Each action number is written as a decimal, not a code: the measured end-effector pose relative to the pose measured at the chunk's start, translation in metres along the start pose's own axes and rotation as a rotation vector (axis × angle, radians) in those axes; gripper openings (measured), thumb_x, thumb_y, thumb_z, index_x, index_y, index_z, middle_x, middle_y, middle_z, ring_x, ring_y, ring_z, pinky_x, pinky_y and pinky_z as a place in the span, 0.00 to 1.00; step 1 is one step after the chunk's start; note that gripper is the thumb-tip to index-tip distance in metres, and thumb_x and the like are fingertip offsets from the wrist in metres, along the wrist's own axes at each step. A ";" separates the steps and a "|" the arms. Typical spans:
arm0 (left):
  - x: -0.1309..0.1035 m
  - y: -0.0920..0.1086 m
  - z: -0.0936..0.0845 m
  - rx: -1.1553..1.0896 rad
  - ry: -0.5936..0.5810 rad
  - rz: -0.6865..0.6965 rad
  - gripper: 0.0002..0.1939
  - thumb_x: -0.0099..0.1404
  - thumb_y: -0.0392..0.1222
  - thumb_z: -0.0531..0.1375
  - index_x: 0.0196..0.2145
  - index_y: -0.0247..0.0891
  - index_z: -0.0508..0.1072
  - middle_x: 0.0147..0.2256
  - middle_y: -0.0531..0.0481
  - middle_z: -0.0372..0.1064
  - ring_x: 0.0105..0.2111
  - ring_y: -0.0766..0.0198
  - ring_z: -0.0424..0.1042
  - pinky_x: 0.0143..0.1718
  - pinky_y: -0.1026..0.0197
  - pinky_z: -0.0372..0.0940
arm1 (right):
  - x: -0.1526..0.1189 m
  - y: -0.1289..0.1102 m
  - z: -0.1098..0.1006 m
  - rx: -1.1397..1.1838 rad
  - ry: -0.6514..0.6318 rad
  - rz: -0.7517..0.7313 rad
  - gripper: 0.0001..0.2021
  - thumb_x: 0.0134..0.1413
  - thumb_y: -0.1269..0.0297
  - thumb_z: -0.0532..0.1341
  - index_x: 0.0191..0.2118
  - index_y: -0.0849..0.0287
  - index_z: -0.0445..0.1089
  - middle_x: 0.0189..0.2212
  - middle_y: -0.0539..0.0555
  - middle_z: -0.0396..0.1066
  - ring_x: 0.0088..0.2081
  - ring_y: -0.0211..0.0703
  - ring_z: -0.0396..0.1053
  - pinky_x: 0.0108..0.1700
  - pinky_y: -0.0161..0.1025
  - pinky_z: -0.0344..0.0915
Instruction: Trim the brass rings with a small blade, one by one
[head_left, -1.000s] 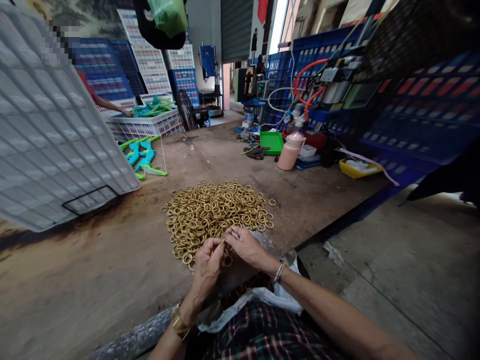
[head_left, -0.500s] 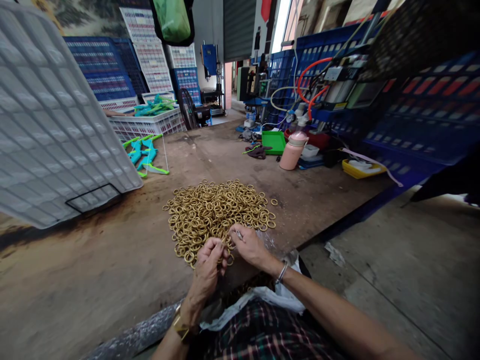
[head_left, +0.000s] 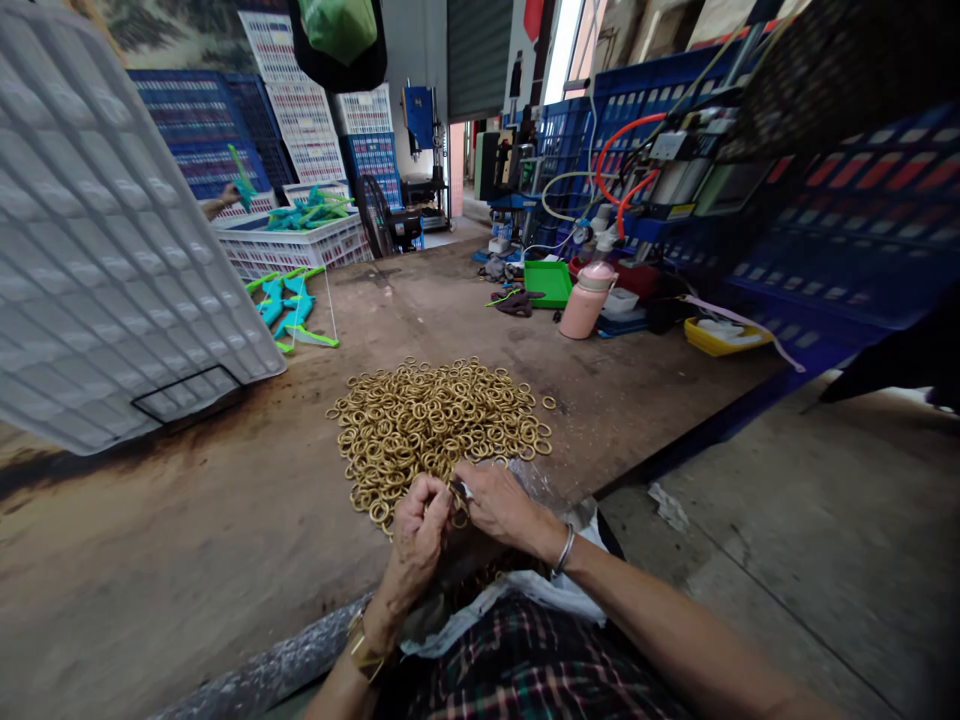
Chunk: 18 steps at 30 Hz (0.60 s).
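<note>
Gold-coloured rings lie heaped on the worktable, presumably for easy reach. At the near edge, the left hand pinches closed, its contents hidden; the right hand grips a small tool, likely braced close for control.

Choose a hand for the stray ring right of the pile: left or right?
Right, probably: the right hand is nearer the stray ring; the left hand is farther left, by the pile. Caveat: the right seems to hold something small.

Pink bottle beside a green tray, yellow tray farther right
</note>
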<state>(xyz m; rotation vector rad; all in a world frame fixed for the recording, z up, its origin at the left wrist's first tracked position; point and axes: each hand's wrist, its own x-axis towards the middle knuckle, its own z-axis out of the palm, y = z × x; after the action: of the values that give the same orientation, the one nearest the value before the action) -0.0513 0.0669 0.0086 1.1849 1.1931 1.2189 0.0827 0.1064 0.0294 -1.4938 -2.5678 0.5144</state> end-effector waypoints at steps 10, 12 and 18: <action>-0.011 0.022 0.006 -0.241 -0.079 -0.117 0.14 0.59 0.52 0.56 0.26 0.39 0.62 0.20 0.58 0.59 0.16 0.73 0.55 0.15 0.70 0.51 | 0.014 0.030 0.005 0.187 0.151 0.116 0.07 0.51 0.73 0.50 0.32 0.61 0.64 0.25 0.54 0.68 0.27 0.38 0.63 0.30 0.33 0.52; -0.007 0.022 0.005 -0.343 -0.056 -0.181 0.15 0.56 0.53 0.58 0.27 0.39 0.61 0.21 0.58 0.60 0.16 0.74 0.56 0.14 0.71 0.50 | 0.014 0.025 0.004 0.463 0.205 0.097 0.09 0.55 0.68 0.48 0.27 0.59 0.63 0.22 0.50 0.65 0.25 0.35 0.60 0.29 0.31 0.53; -0.005 0.019 0.001 -0.388 -0.059 -0.211 0.16 0.55 0.53 0.59 0.26 0.37 0.62 0.21 0.58 0.60 0.15 0.76 0.55 0.14 0.72 0.50 | 0.011 0.002 0.011 1.023 -0.017 0.161 0.15 0.55 0.57 0.49 0.21 0.58 0.58 0.15 0.45 0.59 0.17 0.31 0.52 0.20 0.29 0.50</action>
<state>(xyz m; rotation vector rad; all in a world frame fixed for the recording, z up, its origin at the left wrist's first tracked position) -0.0509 0.0625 0.0276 0.7812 0.9559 1.1798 0.0761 0.1143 0.0175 -1.2430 -1.6584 1.5377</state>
